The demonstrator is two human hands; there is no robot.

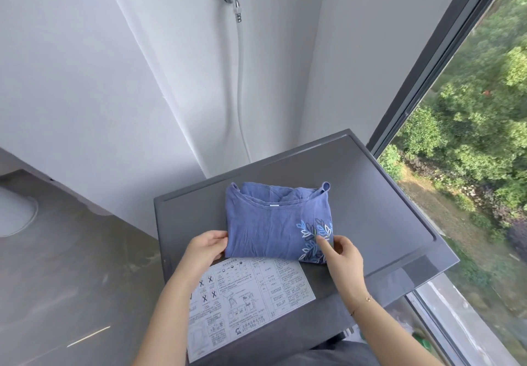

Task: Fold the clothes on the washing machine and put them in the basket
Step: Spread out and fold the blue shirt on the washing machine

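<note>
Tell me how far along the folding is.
Done: the blue top lies folded into a compact rectangle on the washing machine lid. In hand: left hand and right hand grip its near corners. Left: placing it in the basket, which is not in view.

Support surface: dark grey top of the washing machine [370, 194], flat with a raised rim, set in a corner between white wall and window. On it, mid-surface: one folded blue top [273, 223], neckline toward the wall, leaf print at its right near corner. Near edge, left: white instruction sticker [248, 305], printed text and diagrams; the top's near edge overlaps it.
</note>
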